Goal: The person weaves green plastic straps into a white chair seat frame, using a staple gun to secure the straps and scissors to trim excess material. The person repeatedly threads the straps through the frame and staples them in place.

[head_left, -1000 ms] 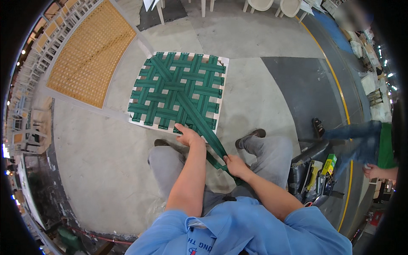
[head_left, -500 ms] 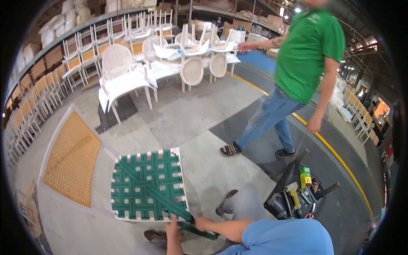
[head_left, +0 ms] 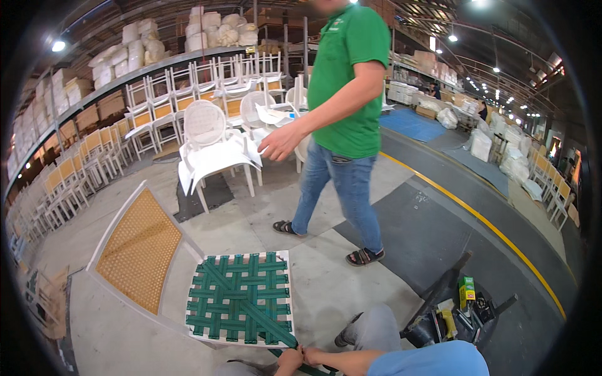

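Observation:
In front of me stands a pale-framed chair with a tan cane back [head_left: 139, 250]. Its seat frame is laced with a grid of dark green webbing [head_left: 232, 308]. One diagonal webbing strap [head_left: 271, 323] crosses over the weave to the near right corner. At that corner my left hand [head_left: 289, 361] and my right hand [head_left: 311, 355] meet, fingers closed on the strap. The strap's loose tail hangs below my hands, partly hidden. My fingertips are small in the picture and overlap one another.
A person in a green shirt [head_left: 351, 81] stands beyond the chair. To my right, a dark stand holds a yellow-handled tool [head_left: 448, 319] and a green-yellow box [head_left: 466, 291]. White chairs [head_left: 205, 122] and stacked chairs fill the background; a yellow line [head_left: 483, 219] marks the floor.
My hands have come together at the seat's near right corner; before, they were slightly apart on the strap. The person in green has walked leftward. My view has shifted up and right.

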The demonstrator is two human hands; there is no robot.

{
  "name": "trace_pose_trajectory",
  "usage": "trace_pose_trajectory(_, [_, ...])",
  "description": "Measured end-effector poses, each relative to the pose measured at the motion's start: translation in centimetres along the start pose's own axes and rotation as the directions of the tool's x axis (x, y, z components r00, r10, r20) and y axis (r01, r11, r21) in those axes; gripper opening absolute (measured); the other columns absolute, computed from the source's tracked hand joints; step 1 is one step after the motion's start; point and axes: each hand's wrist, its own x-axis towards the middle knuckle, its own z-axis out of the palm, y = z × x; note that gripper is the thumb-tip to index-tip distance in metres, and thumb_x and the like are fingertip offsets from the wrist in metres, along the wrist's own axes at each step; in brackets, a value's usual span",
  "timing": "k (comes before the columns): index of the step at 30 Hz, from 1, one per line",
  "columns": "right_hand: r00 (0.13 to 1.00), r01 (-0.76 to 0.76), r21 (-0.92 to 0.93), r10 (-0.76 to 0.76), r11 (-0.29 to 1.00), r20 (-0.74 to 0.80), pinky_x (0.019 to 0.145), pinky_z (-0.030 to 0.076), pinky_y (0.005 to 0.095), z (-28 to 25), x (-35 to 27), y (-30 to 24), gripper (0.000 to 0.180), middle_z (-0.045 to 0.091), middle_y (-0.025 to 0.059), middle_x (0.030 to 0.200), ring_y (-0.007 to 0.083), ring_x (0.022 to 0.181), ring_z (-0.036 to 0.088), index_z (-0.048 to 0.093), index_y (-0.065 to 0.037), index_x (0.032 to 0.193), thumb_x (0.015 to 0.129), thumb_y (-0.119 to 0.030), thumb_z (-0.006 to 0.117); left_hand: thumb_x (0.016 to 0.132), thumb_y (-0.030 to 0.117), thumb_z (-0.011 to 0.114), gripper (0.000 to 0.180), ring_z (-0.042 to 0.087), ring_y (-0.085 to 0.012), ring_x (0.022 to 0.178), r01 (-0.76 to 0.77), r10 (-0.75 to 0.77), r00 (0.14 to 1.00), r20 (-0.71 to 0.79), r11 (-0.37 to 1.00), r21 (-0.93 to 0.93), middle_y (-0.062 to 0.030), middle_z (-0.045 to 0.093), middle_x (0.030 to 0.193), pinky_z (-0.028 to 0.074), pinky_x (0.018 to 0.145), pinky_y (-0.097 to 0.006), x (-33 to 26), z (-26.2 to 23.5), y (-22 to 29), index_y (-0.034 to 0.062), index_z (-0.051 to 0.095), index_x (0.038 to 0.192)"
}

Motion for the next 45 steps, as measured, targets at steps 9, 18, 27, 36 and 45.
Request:
trace_pose_trajectory(9, [0.982, 0.101, 0.313, -0.045, 0.944, -0.181, 0.095, 0.051, 0.0427, -6.6, -9.4, -0.5, 0.048, 0.068, 0.0173, 0.120, 0.0333, 0.109, 0.065, 0.060, -0.011, 0.133, 0.096, -0.041, 0.055, 0.103, 0.055, 0.028, 0.071, 0.065, -0.0400, 0.111, -0.044, 0.045, 0.999, -0.006, 0.992, 0.116, -0.0237, 0.068, 0.118, 0.050, 0.096, -0.049, 0.0, -1.0, -1.5, -0.0016, 0.069, 0.116])
trace_pose_trajectory(18, [0.219, 0.018, 0.658, 0.639, 0.753, -0.738, 0.067, 0.051, 0.0333, -21.1, -41.6, 24.9, 0.027, 0.068, 0.0081, 0.080, 0.0155, 0.074, 0.064, 0.070, 0.003, 0.105, 0.091, -0.020, 0.065, 0.104, 0.053, 0.031, 0.074, 0.066, -0.0462, 0.098, -0.125, 0.151, 0.968, -0.202, 0.983, 0.136, -0.0316, 0.069, 0.098, 0.051, 0.084, -0.053, 2.6, 4.0, -0.3, -0.0082, 0.071, 0.095])
trace_pose_trajectory(27, [0.559, -0.282, 0.616, 0.647, 0.736, -0.518, 0.077, 0.052, 0.0386, -14.2, -34.3, 31.7, 0.043, 0.072, 0.0120, 0.095, 0.0230, 0.085, 0.068, 0.071, -0.001, 0.108, 0.074, -0.026, 0.079, 0.102, 0.057, 0.031, 0.072, 0.061, -0.0444, 0.114, -0.029, 0.032, 0.998, -0.050, 0.998, 0.060, -0.0275, 0.067, 0.116, 0.047, 0.098, -0.052, 3.6, 2.2, -2.0, -0.0032, 0.070, 0.110])
trace_pose_trajectory(36, [0.521, -0.160, 0.531, 0.528, 0.832, -0.671, 0.081, 0.049, 0.0324, -16.4, -33.6, 26.5, 0.039, 0.067, 0.0087, 0.099, 0.0198, 0.088, 0.062, 0.063, 0.001, 0.110, 0.074, -0.009, 0.076, 0.102, 0.054, 0.035, 0.064, 0.068, -0.0377, 0.105, 0.043, -0.045, 0.999, -0.023, 0.996, -0.082, -0.0207, 0.071, 0.109, 0.051, 0.093, -0.048, 2.5, 1.3, -1.5, 0.0019, 0.071, 0.110])
trace_pose_trajectory(45, [0.856, 0.098, 0.685, 0.291, 0.722, -0.428, 0.063, 0.047, 0.0289, -22.1, -25.1, 3.8, 0.030, 0.065, 0.0003, 0.085, 0.0118, 0.071, 0.059, 0.067, -0.004, 0.108, 0.085, -0.022, 0.077, 0.104, 0.050, 0.032, 0.057, 0.065, -0.0343, 0.113, -0.104, 0.104, 0.994, 0.026, 0.994, -0.025, -0.0164, 0.068, 0.121, 0.035, 0.109, -0.061, 3.6, 2.1, -3.2, 0.0067, 0.064, 0.123])
